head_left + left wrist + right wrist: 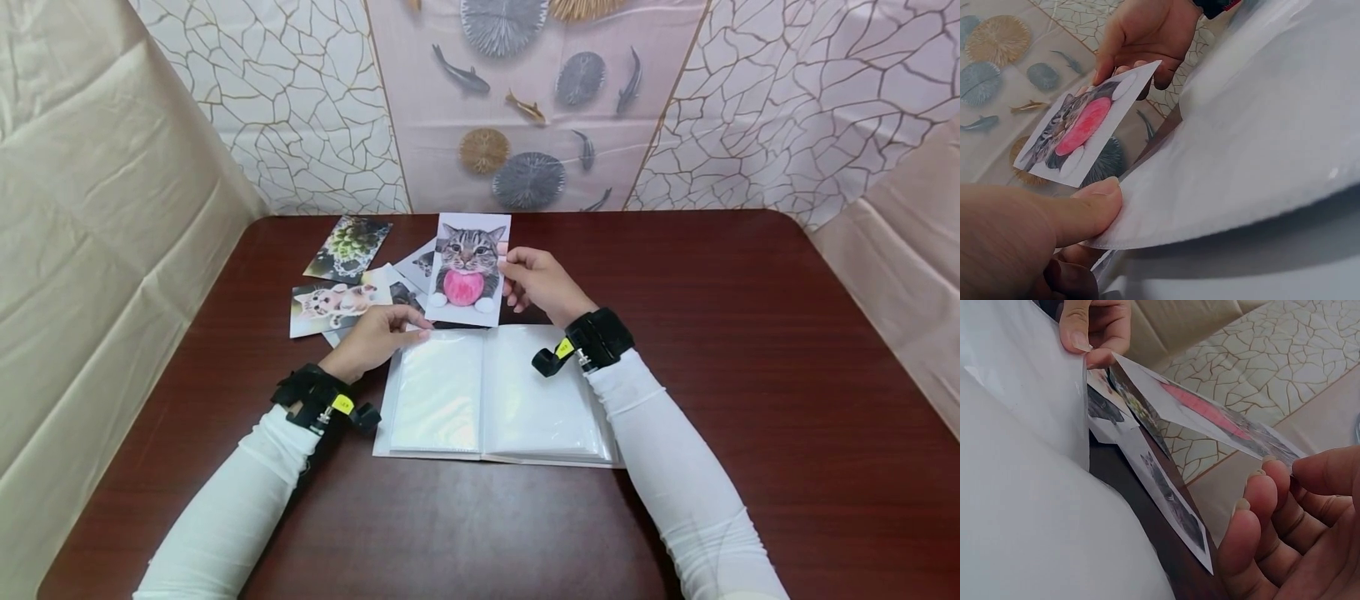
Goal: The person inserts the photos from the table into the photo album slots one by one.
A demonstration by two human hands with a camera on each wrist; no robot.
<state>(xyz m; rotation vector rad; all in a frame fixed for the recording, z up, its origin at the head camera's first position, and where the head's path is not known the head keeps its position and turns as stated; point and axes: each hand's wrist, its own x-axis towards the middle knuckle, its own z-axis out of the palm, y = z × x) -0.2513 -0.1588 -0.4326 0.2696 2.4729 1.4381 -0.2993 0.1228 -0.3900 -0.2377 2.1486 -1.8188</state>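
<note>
An open photo album with clear sleeve pages lies on the table. My left hand pinches the top left corner of its left sleeve page between thumb and fingers. Above the album's top edge, my right hand holds a photo of a tabby cat with a pink ball by its right edge. In the right wrist view, the right thumb and fingertips grip the edge of that photo. The picture stands upright toward the head camera, apart from the sleeve.
Left of the album lie several loose photos: a green succulent, a pale kitten and others overlapping, partly hidden behind the left hand and the held photo. The dark wooden table ends at a patterned wall covering.
</note>
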